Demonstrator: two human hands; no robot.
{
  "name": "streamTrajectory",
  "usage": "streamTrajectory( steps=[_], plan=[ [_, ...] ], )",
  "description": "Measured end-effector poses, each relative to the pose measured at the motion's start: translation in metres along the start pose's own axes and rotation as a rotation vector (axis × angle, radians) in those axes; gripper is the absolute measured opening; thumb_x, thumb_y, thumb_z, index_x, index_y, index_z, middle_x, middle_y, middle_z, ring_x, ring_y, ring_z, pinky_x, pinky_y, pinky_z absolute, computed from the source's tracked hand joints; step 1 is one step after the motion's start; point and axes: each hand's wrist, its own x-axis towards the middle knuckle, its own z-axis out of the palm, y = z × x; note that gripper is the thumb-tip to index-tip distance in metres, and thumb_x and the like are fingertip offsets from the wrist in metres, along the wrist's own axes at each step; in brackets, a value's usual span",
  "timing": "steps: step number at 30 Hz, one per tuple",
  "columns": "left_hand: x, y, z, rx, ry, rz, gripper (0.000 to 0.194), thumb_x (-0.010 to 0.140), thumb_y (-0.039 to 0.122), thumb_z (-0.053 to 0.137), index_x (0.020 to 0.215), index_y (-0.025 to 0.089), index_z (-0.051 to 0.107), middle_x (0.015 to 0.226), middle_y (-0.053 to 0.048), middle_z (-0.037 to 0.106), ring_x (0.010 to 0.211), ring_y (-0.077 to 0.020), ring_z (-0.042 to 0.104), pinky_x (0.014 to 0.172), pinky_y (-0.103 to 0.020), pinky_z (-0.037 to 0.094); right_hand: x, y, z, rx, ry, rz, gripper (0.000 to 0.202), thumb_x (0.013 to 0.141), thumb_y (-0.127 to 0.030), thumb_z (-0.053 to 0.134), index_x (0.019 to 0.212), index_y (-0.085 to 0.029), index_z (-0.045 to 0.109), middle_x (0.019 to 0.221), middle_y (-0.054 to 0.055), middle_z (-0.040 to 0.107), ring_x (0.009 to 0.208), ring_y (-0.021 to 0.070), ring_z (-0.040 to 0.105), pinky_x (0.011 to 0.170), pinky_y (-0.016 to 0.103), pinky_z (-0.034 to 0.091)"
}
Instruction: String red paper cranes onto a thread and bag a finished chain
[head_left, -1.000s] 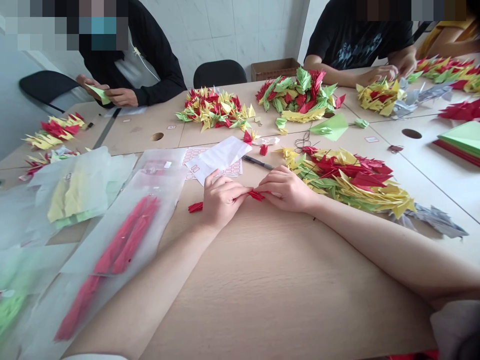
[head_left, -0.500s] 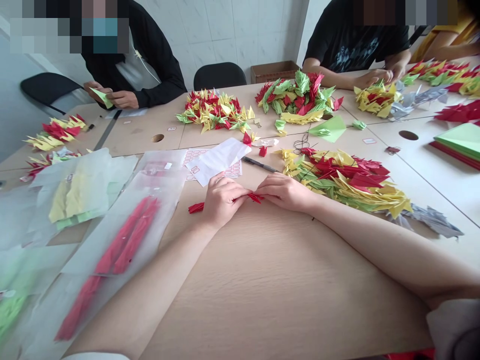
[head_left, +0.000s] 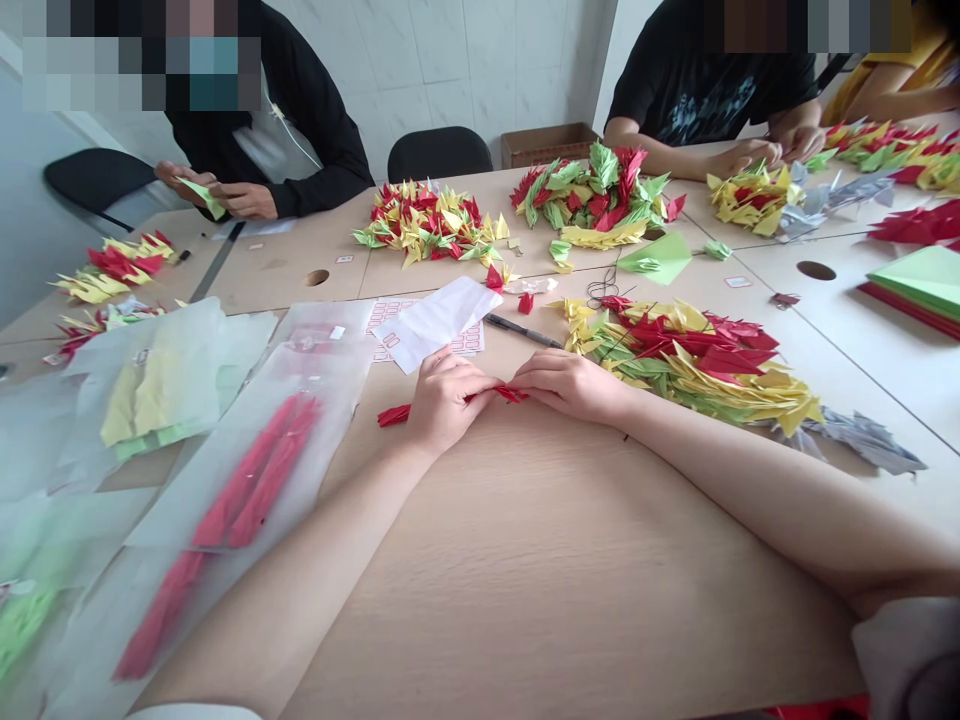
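Between both my hands is a small red folded paper piece [head_left: 511,394], pinched just above the table. My left hand [head_left: 448,400] grips its left end, fingers closed; my right hand [head_left: 566,385] pinches the right end. Most of the piece is hidden by my fingers. Another red folded paper piece [head_left: 393,415] lies on the table just left of my left hand. Beyond my fingers are a white paper sheet [head_left: 439,318] and a black pen [head_left: 523,330]. A pile of red, yellow and green folded paper strings [head_left: 697,350] sits right of my right hand.
Clear plastic bags [head_left: 300,460] with red, yellow and green folded paper cover the left side. More colourful paper heaps [head_left: 431,222] stand farther back. Green and red paper sheets [head_left: 919,285] are stacked at the right. Co-workers sit across the table [head_left: 570,580], one holding green paper [head_left: 204,198].
My hands stay almost in place, with the red piece turned slightly between my fingers. Across the table at left, a co-worker's hand has shifted along the green paper.
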Motion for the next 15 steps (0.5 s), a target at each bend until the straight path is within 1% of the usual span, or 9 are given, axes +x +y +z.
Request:
streamTrajectory(
  steps=[4,7,9,11,13,15],
  plan=[
    [0.000,0.001,0.000,-0.004,0.014,-0.005,0.014,0.088,0.021,0.064,0.090,0.029,0.076,0.080,0.004,0.075,0.083,-0.0172,0.064,0.107,-0.044,0.034,0.000,-0.003,0.000,0.020,-0.024,0.042,0.026,0.101,-0.024,0.043,0.110,-0.017,0.067,0.102,0.011,0.070,0.093,0.0192,0.067,0.082,0.032,0.054],
    [0.000,0.006,0.000,0.028,0.015,0.017,0.011,0.088,0.022,0.065,0.088,0.028,0.075,0.078,0.004,0.075,0.083,-0.0170,0.064,0.108,-0.044,0.033,0.002,-0.007,-0.001,0.001,-0.030,0.075,0.025,0.100,-0.024,0.043,0.106,-0.016,0.066,0.098,0.011,0.069,0.088,0.0187,0.066,0.078,0.030,0.053],
    [0.001,0.010,0.000,0.055,0.009,0.046,0.009,0.087,0.025,0.066,0.082,0.026,0.073,0.075,0.004,0.073,0.081,-0.0167,0.064,0.109,-0.044,0.032,0.003,-0.010,0.000,-0.027,-0.034,0.080,0.021,0.098,-0.023,0.046,0.100,-0.016,0.066,0.092,0.010,0.069,0.082,0.0184,0.065,0.074,0.029,0.052],
    [0.001,0.013,0.000,0.073,0.001,0.066,0.013,0.087,0.027,0.065,0.076,0.024,0.070,0.072,0.004,0.072,0.079,-0.0166,0.064,0.109,-0.045,0.032,0.004,-0.011,0.000,-0.064,-0.045,0.066,0.017,0.095,-0.022,0.050,0.096,-0.016,0.066,0.088,0.009,0.069,0.078,0.0187,0.064,0.072,0.030,0.051],
    [0.002,0.015,-0.001,0.078,-0.004,0.068,0.016,0.088,0.027,0.064,0.073,0.024,0.068,0.070,0.004,0.071,0.078,-0.0167,0.064,0.110,-0.045,0.032,0.004,-0.010,0.000,-0.086,-0.050,0.052,0.014,0.091,-0.019,0.053,0.096,-0.016,0.066,0.088,0.009,0.069,0.078,0.0195,0.064,0.074,0.032,0.050],
    [0.003,0.015,-0.001,0.065,-0.001,0.051,0.015,0.087,0.025,0.065,0.072,0.024,0.067,0.070,0.004,0.071,0.079,-0.0168,0.064,0.110,-0.044,0.032,0.005,-0.009,-0.001,-0.071,-0.034,0.051,0.016,0.090,-0.017,0.052,0.098,-0.016,0.065,0.091,0.009,0.070,0.081,0.0200,0.065,0.077,0.033,0.050]
  ],
)
